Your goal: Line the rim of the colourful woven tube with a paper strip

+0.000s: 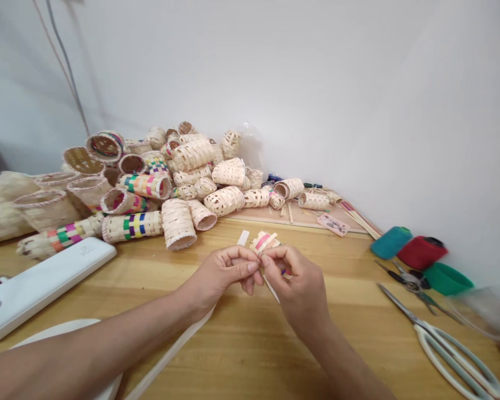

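My left hand (233, 269) and my right hand (298, 283) meet over the middle of the table, thumbs and fingertips pinched together. Between and behind them is a small woven basket (264, 241) of pale strips with a pink band, mostly hidden by my right hand. My right fingers are closed on it. My left thumb and forefinger pinch a thin pale strip at its near side; the exact grip point is hidden. One long pale strip (166, 360) runs from beneath my left hand to the table's front edge. A short strip end (243, 238) sticks up beyond my left fingers.
A large heap of woven baskets (191, 155) fills the back left. A white elongated device (50, 283) lies at left. To the right are scissors (441, 350), pliers (412, 283), and teal (389, 243), red (420, 253) and green (448, 279) thread spools. A wall (337, 83) stands behind.
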`<state>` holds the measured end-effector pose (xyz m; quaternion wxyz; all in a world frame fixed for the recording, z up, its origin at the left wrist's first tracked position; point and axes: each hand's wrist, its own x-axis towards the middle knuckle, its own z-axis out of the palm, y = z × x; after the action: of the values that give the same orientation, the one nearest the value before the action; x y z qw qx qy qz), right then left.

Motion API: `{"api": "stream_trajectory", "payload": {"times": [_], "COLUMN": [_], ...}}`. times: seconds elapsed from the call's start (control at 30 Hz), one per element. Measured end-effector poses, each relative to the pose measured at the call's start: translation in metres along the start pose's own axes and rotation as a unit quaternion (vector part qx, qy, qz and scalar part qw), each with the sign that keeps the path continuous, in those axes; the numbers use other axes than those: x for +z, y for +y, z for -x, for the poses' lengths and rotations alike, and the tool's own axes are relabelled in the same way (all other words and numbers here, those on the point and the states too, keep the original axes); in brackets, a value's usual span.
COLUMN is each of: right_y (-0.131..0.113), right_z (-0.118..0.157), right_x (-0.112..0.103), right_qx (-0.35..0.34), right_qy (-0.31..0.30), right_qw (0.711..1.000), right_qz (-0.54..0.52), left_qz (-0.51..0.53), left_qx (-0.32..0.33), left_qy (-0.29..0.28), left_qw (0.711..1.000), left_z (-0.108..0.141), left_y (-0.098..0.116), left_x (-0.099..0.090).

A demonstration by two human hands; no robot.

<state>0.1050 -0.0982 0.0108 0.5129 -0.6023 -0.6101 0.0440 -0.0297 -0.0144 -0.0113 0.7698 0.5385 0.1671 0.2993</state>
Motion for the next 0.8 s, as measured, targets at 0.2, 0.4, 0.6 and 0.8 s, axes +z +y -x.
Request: {"api": "stream_trajectory", "payload": {"times": [0.2, 0.4, 0.6, 0.8], "right_y": [0.0009, 0.0015, 0.0029, 0.0048], "right_z": [0.0003, 0.0006, 0.0006, 0.0000], "right_x": [0.0007, -0.0001, -0.0012, 0.0001], "right_qx": [-0.002, -0.003, -0.010, -0.006], "right_qy": [0.001, -0.004, -0.007, -0.003], "right_qw": [1.000, 1.000, 1.000, 1.000], "right_qz": [-0.004, -0.012, 0.005, -0.012], "left_qz": [-0.005, -0.010, -0.008, -0.009], "left_qx": [0.002, 0.002, 0.005, 0.013], "left_qy": [0.000, 0.005, 0.008, 0.008], "left_qw": [1.000, 1.000, 1.000, 1.000], "left_z": [-0.0009, -0.0009, -0.0015, -0.0013], "left_y": [-0.0001, 0.0002, -0.0002, -0.0009], "left_x": [-0.0001, 0.0001, -0.0003, -0.0009]}}
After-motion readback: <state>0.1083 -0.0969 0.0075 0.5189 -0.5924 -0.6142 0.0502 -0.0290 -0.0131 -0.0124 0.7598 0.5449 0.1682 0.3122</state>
